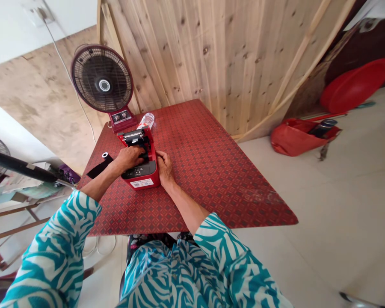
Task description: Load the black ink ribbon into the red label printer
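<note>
A red and black label printer (142,172) stands on the patterned red table (211,171) with its lid (135,137) raised. My left hand (130,157) reaches over its left side into the open compartment. Those fingertips are down inside the printer, so whether they grip anything is hidden. Against the printer's right side my right hand (165,167) is pressed, fingers curved along the red casing. Left of the printer lies a roll of black ribbon (100,166) with a white core, partly behind my left forearm.
A dark red table fan (104,83) stands at the table's back left corner. Behind the printer lies a clear plastic bottle (147,119). A wooden plank wall (205,51) rises behind the table. On the floor to the right sits a red bag (288,139) near a red basin (356,85).
</note>
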`<state>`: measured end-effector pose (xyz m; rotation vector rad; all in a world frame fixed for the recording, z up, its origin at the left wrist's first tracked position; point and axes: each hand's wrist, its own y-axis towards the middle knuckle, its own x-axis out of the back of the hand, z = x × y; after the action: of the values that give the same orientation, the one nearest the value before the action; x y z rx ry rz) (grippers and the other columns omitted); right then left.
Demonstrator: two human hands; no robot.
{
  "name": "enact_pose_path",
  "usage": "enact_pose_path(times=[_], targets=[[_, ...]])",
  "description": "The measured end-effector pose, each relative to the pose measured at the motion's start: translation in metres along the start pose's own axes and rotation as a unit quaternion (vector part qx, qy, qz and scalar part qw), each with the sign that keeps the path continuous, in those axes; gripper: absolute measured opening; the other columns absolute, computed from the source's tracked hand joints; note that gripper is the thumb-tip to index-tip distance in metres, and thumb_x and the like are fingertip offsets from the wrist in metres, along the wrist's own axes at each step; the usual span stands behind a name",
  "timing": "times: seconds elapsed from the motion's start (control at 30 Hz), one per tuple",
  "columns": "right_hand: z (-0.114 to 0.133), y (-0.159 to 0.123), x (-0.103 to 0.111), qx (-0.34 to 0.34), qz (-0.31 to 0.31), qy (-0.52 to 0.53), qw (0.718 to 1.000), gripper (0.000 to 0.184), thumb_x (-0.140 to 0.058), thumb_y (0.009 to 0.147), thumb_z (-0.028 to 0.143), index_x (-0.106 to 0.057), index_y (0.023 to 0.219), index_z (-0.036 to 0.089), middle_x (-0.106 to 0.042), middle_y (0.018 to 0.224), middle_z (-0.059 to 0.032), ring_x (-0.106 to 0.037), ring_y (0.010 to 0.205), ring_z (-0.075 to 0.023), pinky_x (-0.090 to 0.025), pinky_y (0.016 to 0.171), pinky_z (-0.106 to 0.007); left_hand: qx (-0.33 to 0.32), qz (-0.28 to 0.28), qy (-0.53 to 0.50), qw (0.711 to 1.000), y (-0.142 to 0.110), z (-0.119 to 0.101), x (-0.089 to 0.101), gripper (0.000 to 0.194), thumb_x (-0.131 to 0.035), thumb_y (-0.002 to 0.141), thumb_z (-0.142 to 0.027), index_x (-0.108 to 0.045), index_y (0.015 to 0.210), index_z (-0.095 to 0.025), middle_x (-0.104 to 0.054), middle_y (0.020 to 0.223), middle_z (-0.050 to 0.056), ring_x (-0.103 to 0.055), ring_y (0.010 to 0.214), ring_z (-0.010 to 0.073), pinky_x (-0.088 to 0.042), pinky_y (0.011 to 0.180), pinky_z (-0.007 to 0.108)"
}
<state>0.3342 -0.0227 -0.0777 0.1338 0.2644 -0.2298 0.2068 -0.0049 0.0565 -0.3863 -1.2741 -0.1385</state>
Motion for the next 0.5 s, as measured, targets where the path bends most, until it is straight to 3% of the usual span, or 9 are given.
enact_pose_path(times=[0.23, 0.5], targets=[[-0.006, 0.002, 0.000, 0.003, -0.007, 0.018, 1.000, 0.028, -0.051, 0.085, 0.033, -0.071, 0.103, 0.024, -0.071, 0.110, -0.0029, -0.061, 0.109, -0.0199, -0.047, 0.105, -0.038, 0.019, -0.032, -0.005, 0.999, -0.002, -0.001, -0.002, 0.042, -0.056, 0.094, -0.028, -0.065, 0.135, -0.022, -0.069, 0.134, 0.012, -0.067, 0.120, 0.0309, -0.055, 0.093, 0.036], [-0.005, 0.002, -0.001, 0.009, -0.020, 0.015, 1.000, 0.028, -0.051, 0.083, 0.032, -0.071, 0.101, 0.025, -0.071, 0.108, -0.0033, -0.062, 0.108, -0.0206, -0.047, 0.106, -0.040, 0.012, -0.014, -0.062, 0.998, -0.002, 0.015, 0.007, 0.041, -0.061, 0.089, -0.031, -0.069, 0.129, -0.025, -0.075, 0.125, 0.008, -0.069, 0.116, 0.0291, -0.053, 0.090, 0.034]])
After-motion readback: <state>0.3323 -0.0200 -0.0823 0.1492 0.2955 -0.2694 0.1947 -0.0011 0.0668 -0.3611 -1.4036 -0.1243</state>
